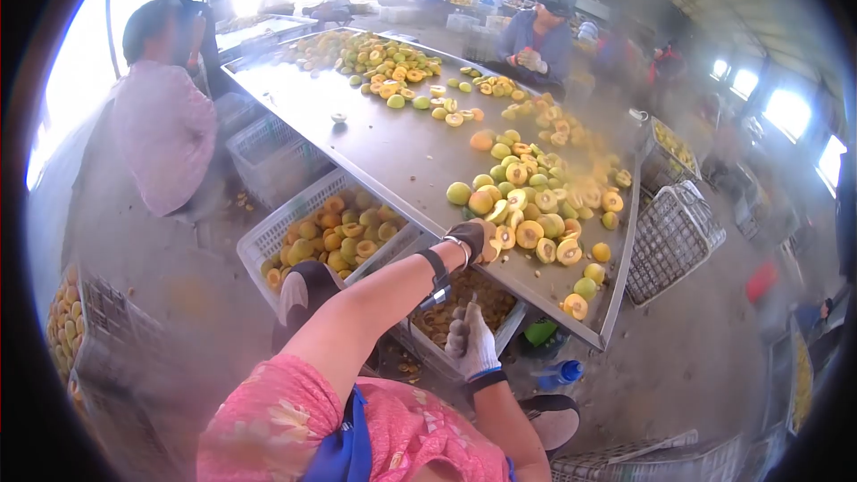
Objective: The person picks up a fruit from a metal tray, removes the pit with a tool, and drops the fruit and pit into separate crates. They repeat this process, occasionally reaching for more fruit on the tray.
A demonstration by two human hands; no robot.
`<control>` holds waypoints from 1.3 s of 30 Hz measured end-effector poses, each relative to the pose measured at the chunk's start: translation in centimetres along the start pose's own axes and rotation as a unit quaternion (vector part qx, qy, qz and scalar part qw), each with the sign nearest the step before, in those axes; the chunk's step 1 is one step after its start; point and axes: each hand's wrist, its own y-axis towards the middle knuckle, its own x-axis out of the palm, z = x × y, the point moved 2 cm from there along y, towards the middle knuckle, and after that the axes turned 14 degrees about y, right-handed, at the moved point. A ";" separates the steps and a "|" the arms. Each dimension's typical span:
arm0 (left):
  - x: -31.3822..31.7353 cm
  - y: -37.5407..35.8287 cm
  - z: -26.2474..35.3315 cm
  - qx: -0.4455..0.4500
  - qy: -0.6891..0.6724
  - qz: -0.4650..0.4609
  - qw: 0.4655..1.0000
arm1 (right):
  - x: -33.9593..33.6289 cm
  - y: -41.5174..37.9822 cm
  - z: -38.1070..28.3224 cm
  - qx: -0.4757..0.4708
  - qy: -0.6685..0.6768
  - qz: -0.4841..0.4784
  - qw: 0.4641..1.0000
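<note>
My left hand, in a dark glove, reaches over the near edge of the metal table. Its fingers close around a yellow-orange fruit, partly hidden, beside a pile of whole and halved fruits. Below the table edge, my right hand wears a pale glove with greyish fingertips. Those fingers are curled, and the short, thin tip of a small tool points up from them. Beneath my hands sits a crate with small brown pieces inside.
A crate of fruits stands left of my legs. One person in pink is at the left, another in a dark cap across the table. An upended crate stands right; a blue bottle is on the floor.
</note>
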 end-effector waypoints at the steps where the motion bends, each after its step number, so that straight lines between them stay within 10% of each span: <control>1: 2.1 0.9 -1.1 0.028 -0.041 0.093 0.994 | 0.0 0.0 0.0 -0.011 -0.010 0.010 1.000; 4: 1.5 -2.1 -1.5 0.027 -0.268 0.293 0.917 | 1.9 -1.5 -0.4 -0.051 -0.094 0.033 0.994; 8: 2.8 -5.6 -2.0 -0.001 -0.766 0.143 0.627 | 3.4 -2.0 -0.2 -0.158 -0.235 0.028 0.959; 12: 2.8 -9.4 -2.6 0.046 -0.893 0.044 0.446 | 2.3 -0.7 -1.1 -0.469 -0.476 -0.085 0.740; 16: 3.3 -11.4 -2.3 0.074 -0.886 0.058 0.454 | 6.0 -3.8 -1.9 -0.401 -0.550 -0.028 0.732; 17: 3.0 -12.2 -1.9 0.092 -0.830 0.101 0.540 | 6.4 -4.0 -1.9 -0.409 -0.561 -0.035 0.719; 20: 2.7 -13.3 -1.5 0.063 -0.872 0.034 0.485 | 6.0 -3.5 -1.6 -0.512 -0.622 -0.082 0.587; 24: 3.6 -13.7 -0.9 0.083 -0.875 0.023 0.477 | 7.2 -4.5 -1.2 -0.448 -0.570 -0.022 0.688; 27: 3.7 -14.3 -0.6 0.049 -0.871 0.038 0.487 | 6.0 -3.8 -1.0 -0.489 -0.684 -0.058 0.538; 30: 6.4 -13.0 -1.4 0.169 -0.793 0.096 0.578 | 5.1 -4.0 -0.7 -0.420 -0.697 -0.031 0.581; 31: 4.6 -14.2 -1.5 0.188 -0.610 0.227 0.736 | 3.2 -2.8 -0.6 -0.481 -0.676 -0.050 0.556; 32: 4.2 -14.6 -1.1 0.194 -0.498 0.310 0.787 | 1.6 -1.2 -0.3 -0.539 -0.650 -0.071 0.532; 33: 3.8 -15.0 -0.7 0.180 -0.379 0.395 0.817 | 2.2 -1.4 0.1 -0.506 -0.598 -0.057 0.619; 36: 4.1 -14.9 1.2 0.067 -0.749 0.193 0.630 | 6.8 -6.4 0.5 -0.413 -0.520 -0.068 0.745; 39: 1.7 -16.2 0.5 0.086 -0.765 0.103 0.629 | 6.2 -5.9 -0.1 -0.382 -0.554 -0.107 0.732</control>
